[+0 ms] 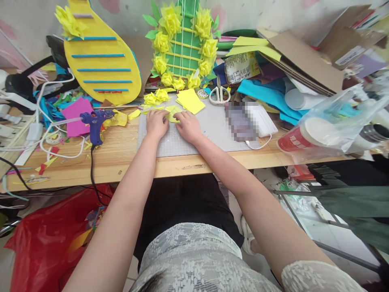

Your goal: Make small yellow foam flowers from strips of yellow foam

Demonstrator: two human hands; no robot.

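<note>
My left hand (157,124) and my right hand (188,126) rest close together on a grey cutting mat (209,140). Between them is a thin piece of yellow paper (172,112); the fingers of both hands are bent onto its edges, though the fingertips are partly hidden. Just beyond my right hand lies a stack of yellow paper squares (191,101). Yellow paper flowers (156,97) sit past my left hand at the mat's far edge. White-handled scissors (219,94) lie farther right.
A blue glue gun (96,123) with cables stands at left. Behind are a yellow cut-out with blue strips (103,69) and a green one ringed with yellow flowers (185,44). A blurred phone (241,121), power bank (261,118) and red cup (299,138) occupy the right.
</note>
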